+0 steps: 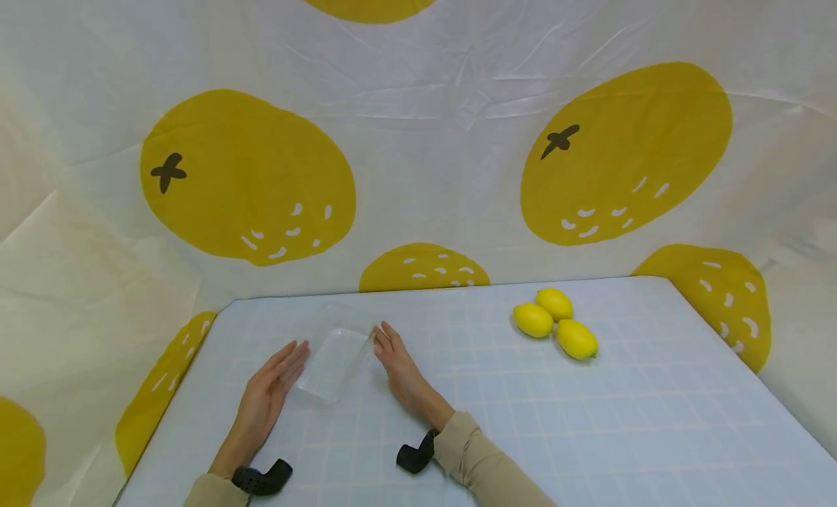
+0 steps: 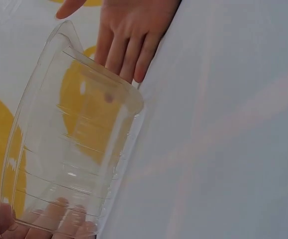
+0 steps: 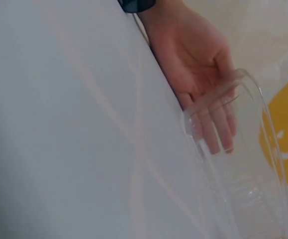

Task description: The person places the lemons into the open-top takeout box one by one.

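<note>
The clear plastic container [image 2: 71, 144] blurs the left hand's fingertips [image 2: 59, 216] behind its wall in the left wrist view, where the bottom edge cuts that hand off. The right wrist view's lower edge cuts the container off, and whether either hand touches it cannot be told.

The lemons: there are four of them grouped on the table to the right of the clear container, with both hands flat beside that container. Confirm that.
Not quite. The head view shows three lemons, not four. The rest holds: they lie grouped on the table right of the clear container, with the left hand and right hand flat beside it.
</note>
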